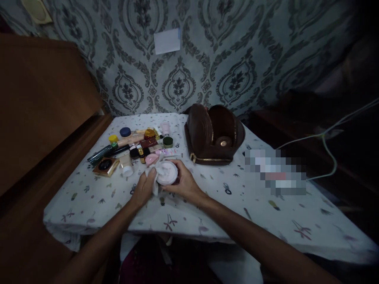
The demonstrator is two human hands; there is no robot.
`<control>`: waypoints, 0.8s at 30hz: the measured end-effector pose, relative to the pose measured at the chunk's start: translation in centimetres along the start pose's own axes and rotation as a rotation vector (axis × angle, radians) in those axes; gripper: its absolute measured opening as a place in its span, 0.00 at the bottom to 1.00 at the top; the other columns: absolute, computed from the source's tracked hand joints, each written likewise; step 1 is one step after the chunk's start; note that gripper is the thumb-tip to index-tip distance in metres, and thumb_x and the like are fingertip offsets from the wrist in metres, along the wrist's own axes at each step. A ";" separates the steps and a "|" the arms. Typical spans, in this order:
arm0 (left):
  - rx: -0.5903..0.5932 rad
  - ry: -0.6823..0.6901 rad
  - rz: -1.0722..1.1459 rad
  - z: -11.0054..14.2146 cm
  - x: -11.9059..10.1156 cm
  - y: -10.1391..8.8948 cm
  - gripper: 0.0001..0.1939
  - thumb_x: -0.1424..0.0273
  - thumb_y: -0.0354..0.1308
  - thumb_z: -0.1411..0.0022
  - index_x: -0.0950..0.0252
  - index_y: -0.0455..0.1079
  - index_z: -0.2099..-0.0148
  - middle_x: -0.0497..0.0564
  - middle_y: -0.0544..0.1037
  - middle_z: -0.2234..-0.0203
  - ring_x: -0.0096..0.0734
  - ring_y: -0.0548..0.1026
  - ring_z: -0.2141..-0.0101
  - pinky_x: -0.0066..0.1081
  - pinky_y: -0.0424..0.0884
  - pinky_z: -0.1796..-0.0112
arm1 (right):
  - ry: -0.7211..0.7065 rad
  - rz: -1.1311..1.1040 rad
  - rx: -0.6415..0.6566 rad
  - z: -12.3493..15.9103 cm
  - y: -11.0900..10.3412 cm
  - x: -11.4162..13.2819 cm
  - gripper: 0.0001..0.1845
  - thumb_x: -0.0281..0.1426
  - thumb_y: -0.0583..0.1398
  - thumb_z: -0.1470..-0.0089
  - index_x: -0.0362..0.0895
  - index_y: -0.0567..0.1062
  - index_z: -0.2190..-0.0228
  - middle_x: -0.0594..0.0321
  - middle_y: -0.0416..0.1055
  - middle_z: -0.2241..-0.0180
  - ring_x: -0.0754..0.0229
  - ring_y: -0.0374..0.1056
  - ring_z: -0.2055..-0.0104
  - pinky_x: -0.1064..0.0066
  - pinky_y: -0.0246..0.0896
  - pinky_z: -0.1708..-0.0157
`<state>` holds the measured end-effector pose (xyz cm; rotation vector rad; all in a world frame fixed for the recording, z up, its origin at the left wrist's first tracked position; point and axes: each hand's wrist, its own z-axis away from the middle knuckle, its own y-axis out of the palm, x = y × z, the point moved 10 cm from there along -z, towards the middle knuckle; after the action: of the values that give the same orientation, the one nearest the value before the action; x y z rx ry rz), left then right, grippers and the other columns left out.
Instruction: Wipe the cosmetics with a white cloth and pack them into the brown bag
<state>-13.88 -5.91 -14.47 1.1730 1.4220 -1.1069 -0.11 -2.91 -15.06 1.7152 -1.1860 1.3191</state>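
Observation:
My right hand (187, 182) is wrapped around a round white jar (168, 173), its pale top facing up. Pinched in my left hand (144, 187) is a white tissue (156, 182), which touches the jar's near-left side and top. Just beyond my hands lie a pink rounded item (152, 159), a small dark bottle with a gold cap (142, 155) and a pale tube with a white cap (126, 165). Whether the jar has its lid on, I cannot make out.
Several cosmetics, among them a blue-lidded jar (125, 131) and a gold-edged compact (105, 165), crowd the table's left side. A brown bag (201, 132) stands gaping at the back. A pixelated patch (275, 172) and a pale cable (329, 154) are at right; a wooden cabinet (44, 106) borders the left.

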 end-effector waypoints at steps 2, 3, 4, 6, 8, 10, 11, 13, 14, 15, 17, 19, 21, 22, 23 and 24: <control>0.059 0.082 -0.099 -0.1 -0.6 0.6 0.23 0.55 0.53 0.32 0.65 0.76 0.46 0.57 0.80 0.49 0.47 0.67 0.38 0.42 0.54 0.35 | -0.028 0.081 0.001 0.1 0.0 0.1 0.38 0.30 0.72 0.64 0.45 0.67 0.49 0.57 0.72 0.52 0.52 0.70 0.51 0.61 0.66 0.51; 0.097 0.139 -0.155 -0.1 -0.9 1.0 0.23 0.56 0.52 0.31 0.65 0.74 0.43 0.57 0.77 0.46 0.46 0.66 0.37 0.42 0.53 0.34 | -0.045 0.114 0.006 0.1 0.1 0.1 0.37 0.29 0.70 0.63 0.45 0.67 0.49 0.56 0.72 0.52 0.52 0.70 0.52 0.61 0.66 0.51; 0.133 0.193 -0.204 0.0 -1.2 1.4 0.23 0.58 0.52 0.31 0.65 0.73 0.41 0.58 0.75 0.42 0.45 0.65 0.36 0.42 0.51 0.33 | -0.067 0.145 0.013 0.1 0.2 0.3 0.36 0.29 0.69 0.62 0.45 0.67 0.48 0.57 0.72 0.52 0.52 0.69 0.52 0.61 0.66 0.52; 0.178 0.257 -0.273 0.4 -1.5 1.9 0.25 0.59 0.53 0.30 0.63 0.69 0.36 0.58 0.68 0.36 0.44 0.62 0.35 0.42 0.50 0.33 | -0.105 0.208 0.014 0.1 0.3 0.6 0.33 0.28 0.67 0.61 0.44 0.69 0.51 0.59 0.72 0.55 0.54 0.69 0.55 0.63 0.66 0.54; 0.201 0.265 -0.318 0.7 -1.4 2.2 0.25 0.59 0.51 0.29 0.62 0.66 0.34 0.57 0.63 0.33 0.44 0.59 0.33 0.42 0.50 0.33 | -0.102 0.280 0.004 0.2 0.3 0.7 0.24 0.29 0.67 0.61 0.44 0.71 0.58 0.62 0.71 0.62 0.57 0.67 0.61 0.66 0.66 0.60; 0.223 0.266 -0.354 1.0 -1.5 2.5 0.25 0.59 0.50 0.29 0.61 0.66 0.34 0.57 0.61 0.31 0.45 0.57 0.32 0.43 0.49 0.32 | -0.069 0.319 -0.017 0.2 0.0 0.4 0.17 0.31 0.67 0.61 0.44 0.70 0.66 0.66 0.68 0.68 0.61 0.63 0.67 0.69 0.63 0.67; 0.238 0.274 -0.366 1.1 -1.7 2.7 0.24 0.59 0.50 0.29 0.60 0.67 0.35 0.56 0.60 0.31 0.46 0.57 0.32 0.43 0.49 0.32 | -0.053 0.314 -0.023 0.2 -0.1 0.2 0.16 0.32 0.67 0.61 0.44 0.69 0.68 0.67 0.68 0.69 0.62 0.62 0.69 0.71 0.62 0.69; 0.270 0.310 -0.378 1.4 -2.1 3.0 0.23 0.59 0.52 0.29 0.57 0.70 0.37 0.55 0.60 0.31 0.47 0.57 0.32 0.45 0.49 0.32 | -0.038 0.267 -0.018 0.2 -0.2 0.0 0.17 0.32 0.67 0.60 0.44 0.70 0.66 0.67 0.68 0.70 0.63 0.63 0.69 0.72 0.61 0.70; 0.288 0.334 -0.383 1.5 -2.4 3.1 0.21 0.59 0.52 0.30 0.56 0.71 0.38 0.54 0.60 0.31 0.47 0.57 0.32 0.46 0.48 0.32 | -0.034 0.231 -0.008 0.2 -0.1 -0.1 0.19 0.31 0.68 0.60 0.43 0.71 0.63 0.67 0.70 0.70 0.62 0.64 0.69 0.71 0.62 0.69; 0.308 0.359 -0.389 1.7 -2.7 3.2 0.20 0.59 0.53 0.30 0.55 0.72 0.39 0.54 0.60 0.31 0.48 0.57 0.32 0.47 0.49 0.33 | -0.027 0.190 0.004 0.1 -0.1 -0.2 0.23 0.31 0.68 0.61 0.43 0.72 0.59 0.67 0.71 0.69 0.62 0.65 0.68 0.71 0.63 0.68; 0.346 0.402 -0.396 1.9 -3.2 3.3 0.19 0.60 0.53 0.30 0.55 0.74 0.41 0.54 0.62 0.32 0.48 0.58 0.32 0.49 0.50 0.33 | 0.005 0.110 0.019 0.0 -0.1 -0.5 0.32 0.31 0.69 0.62 0.42 0.72 0.52 0.65 0.74 0.66 0.60 0.67 0.67 0.69 0.65 0.67; 0.366 0.413 -0.371 1.9 -3.4 3.2 0.18 0.60 0.54 0.30 0.55 0.76 0.44 0.56 0.64 0.33 0.49 0.60 0.34 0.50 0.52 0.34 | 0.061 0.028 0.018 -0.2 -0.3 -0.9 0.40 0.31 0.71 0.64 0.42 0.71 0.47 0.63 0.75 0.63 0.59 0.70 0.66 0.68 0.67 0.65; 0.350 0.402 -0.318 1.7 -3.4 2.8 0.18 0.60 0.54 0.30 0.56 0.77 0.44 0.57 0.67 0.35 0.50 0.64 0.35 0.50 0.55 0.35 | 0.126 -0.092 0.015 -0.4 -0.4 -1.3 0.41 0.32 0.73 0.67 0.43 0.72 0.48 0.62 0.76 0.61 0.58 0.71 0.63 0.67 0.68 0.62; 0.330 0.392 -0.290 1.5 -3.3 2.5 0.18 0.60 0.54 0.30 0.57 0.76 0.43 0.57 0.68 0.36 0.49 0.65 0.36 0.49 0.57 0.35 | 0.155 -0.172 0.015 -0.4 -0.4 -1.5 0.40 0.32 0.74 0.67 0.44 0.73 0.49 0.62 0.76 0.60 0.58 0.72 0.61 0.67 0.68 0.60; 0.308 0.384 -0.263 1.4 -3.2 2.2 0.19 0.59 0.54 0.30 0.58 0.76 0.43 0.57 0.69 0.37 0.49 0.66 0.37 0.49 0.58 0.36 | 0.179 -0.258 0.017 -0.5 -0.3 -1.6 0.39 0.32 0.75 0.68 0.45 0.74 0.50 0.62 0.77 0.59 0.58 0.73 0.60 0.67 0.69 0.58; 0.285 0.378 -0.240 1.2 -3.0 1.9 0.20 0.59 0.54 0.30 0.58 0.75 0.42 0.57 0.70 0.37 0.48 0.67 0.37 0.48 0.59 0.36 | 0.194 -0.339 0.024 -0.5 -0.1 -1.6 0.38 0.32 0.75 0.68 0.45 0.75 0.52 0.62 0.77 0.58 0.58 0.73 0.58 0.67 0.69 0.56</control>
<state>-11.60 -7.27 -11.80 1.5021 1.7712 -1.3366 -0.31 -1.99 -16.50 1.6726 -0.7348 1.2586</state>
